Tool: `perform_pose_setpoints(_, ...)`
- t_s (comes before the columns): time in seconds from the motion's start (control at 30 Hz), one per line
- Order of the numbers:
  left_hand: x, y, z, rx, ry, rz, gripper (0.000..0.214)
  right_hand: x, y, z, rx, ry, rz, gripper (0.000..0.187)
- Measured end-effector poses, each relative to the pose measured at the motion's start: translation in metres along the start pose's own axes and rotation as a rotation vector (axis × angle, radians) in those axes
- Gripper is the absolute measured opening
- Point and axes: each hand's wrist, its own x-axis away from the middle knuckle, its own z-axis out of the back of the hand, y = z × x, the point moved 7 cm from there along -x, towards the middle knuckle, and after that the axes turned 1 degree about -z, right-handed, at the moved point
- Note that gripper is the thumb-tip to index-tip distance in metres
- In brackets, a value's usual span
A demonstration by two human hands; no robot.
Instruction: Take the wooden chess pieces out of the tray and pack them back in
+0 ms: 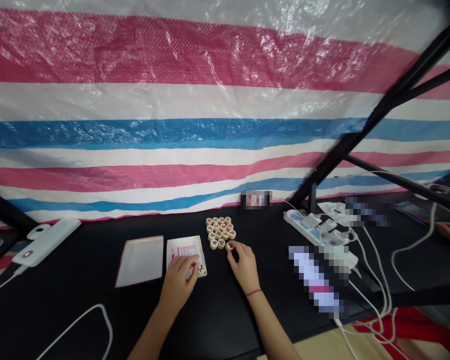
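A cluster of several round wooden game pieces (220,232) with red and black characters lies on the black table (78,310). My right hand (243,265) pinches the nearest piece (230,245) at the cluster's front edge. My left hand (179,278) rests, fingers curled, on a shallow white box tray (185,247) with a red-lined sheet inside. One piece (201,268) sits at the tray's front right corner, next to my left fingertips. A second white tray (140,260) lies just left of it.
A striped red, white and blue tarp (172,125) hangs behind the table. A white device with a cable (47,241) sits at the far left. A power strip with plugs (317,225) and white cables (375,280) crowd the right. Black metal bars (378,110) cross the right side.
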Motion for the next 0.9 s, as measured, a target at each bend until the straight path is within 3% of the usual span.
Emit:
perform_pose_setpoints(0.27, 0.004, -0.004, -0.007, -0.045, -0.056, 0.002, 0.020, -0.006, 0.004, -0.005, 0.006, -0.008, -0.034, 0.023)
perform_pose_setpoints(0.43, 0.001, 0.001, -0.007, -0.269, -0.047, 0.027, 0.020, -0.002, -0.008, 0.009, -0.052, 0.083, -0.051, 0.023)
perform_pose_setpoints(0.5, 0.000, 0.004, -0.011, -0.339, -0.083, 0.031, 0.021, 0.002, -0.029, 0.011, -0.132, -0.007, -0.013, 0.022)
perform_pose_setpoints(0.53, 0.000, 0.005, -0.013, -0.364, -0.111, 0.031, 0.020, 0.005, -0.042, 0.007, -0.180, -0.112, 0.031, 0.023)
perform_pose_setpoints(0.6, 0.001, 0.005, -0.019, -0.393, -0.163, 0.020, 0.020, 0.014, -0.068, -0.002, -0.229, -0.337, 0.117, 0.034)
perform_pose_setpoints(0.67, 0.003, 0.005, -0.023, -0.392, -0.194, 0.000, 0.020, 0.022, -0.083, -0.007, -0.214, -0.463, 0.146, 0.047)
perform_pose_setpoints(0.77, 0.005, 0.003, -0.024, -0.335, -0.198, 0.004, 0.017, 0.027, -0.086, -0.012, -0.177, -0.499, 0.132, 0.052)
perform_pose_setpoints(0.9, 0.003, 0.005, -0.025, -0.290, -0.246, 0.026, 0.016, 0.029, -0.081, -0.018, -0.157, -0.509, 0.140, 0.043)
